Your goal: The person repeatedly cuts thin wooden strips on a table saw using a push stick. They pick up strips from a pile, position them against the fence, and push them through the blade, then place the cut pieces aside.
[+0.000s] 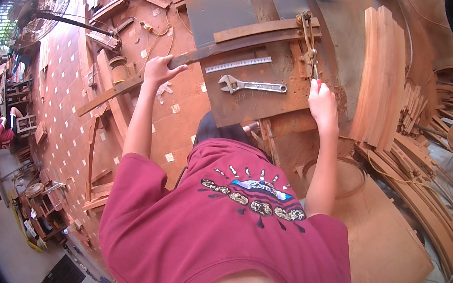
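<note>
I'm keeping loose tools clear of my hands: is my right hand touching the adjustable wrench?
Apart. The head view shows tabletop between the right hand and the adjustable wrench; the hand holds a red handle.

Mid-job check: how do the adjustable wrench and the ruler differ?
The adjustable wrench is silver, while the ruler is whitish with markings.
The wrench has a broad jawed head; the ruler is a plain straight strip.
The wrench lies nearly straight across; the ruler slants, its right end farther away.
Both lie on the brown board, in neither hand.
</note>
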`<state>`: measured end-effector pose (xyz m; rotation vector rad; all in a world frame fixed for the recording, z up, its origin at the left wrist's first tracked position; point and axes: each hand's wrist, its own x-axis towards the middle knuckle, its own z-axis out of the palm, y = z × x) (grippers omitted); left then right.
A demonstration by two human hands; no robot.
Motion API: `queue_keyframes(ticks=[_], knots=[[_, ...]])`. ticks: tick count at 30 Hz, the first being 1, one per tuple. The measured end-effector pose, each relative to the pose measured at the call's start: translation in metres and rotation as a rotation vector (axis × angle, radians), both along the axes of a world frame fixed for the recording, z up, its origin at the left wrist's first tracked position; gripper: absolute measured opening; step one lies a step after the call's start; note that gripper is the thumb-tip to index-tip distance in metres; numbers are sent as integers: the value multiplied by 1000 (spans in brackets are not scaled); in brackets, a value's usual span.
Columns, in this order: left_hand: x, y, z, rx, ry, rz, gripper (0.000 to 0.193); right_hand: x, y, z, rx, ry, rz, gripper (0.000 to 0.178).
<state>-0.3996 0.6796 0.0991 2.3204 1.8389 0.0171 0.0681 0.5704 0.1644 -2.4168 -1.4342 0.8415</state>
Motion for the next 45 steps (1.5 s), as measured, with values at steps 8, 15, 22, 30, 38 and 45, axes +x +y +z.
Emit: queue_keyframes(ticks=[8, 15, 22, 30, 38, 45], knots=[[-2, 3, -2, -70, -37, -55, 68, -2, 0, -1, 9, -12, -11, 58], [-3, 16, -21, 62, -8, -69, 75, 11, 9, -40, 82, -19, 64, 60], [-6, 23, -24, 41, 16, -60, 75, 3, 9, -28, -19, 79, 4, 61], [3, 29, -42, 141, 43, -70, 75, 12, 12, -82, 73, 52, -12, 60], [1, 34, -49, 184, 72, -47, 74, 9, 10, -101, 152, 42, -8, 60], [4, 31, -49, 170, 60, -27, 73, 4, 6, -93, 164, -12, -16, 61]])
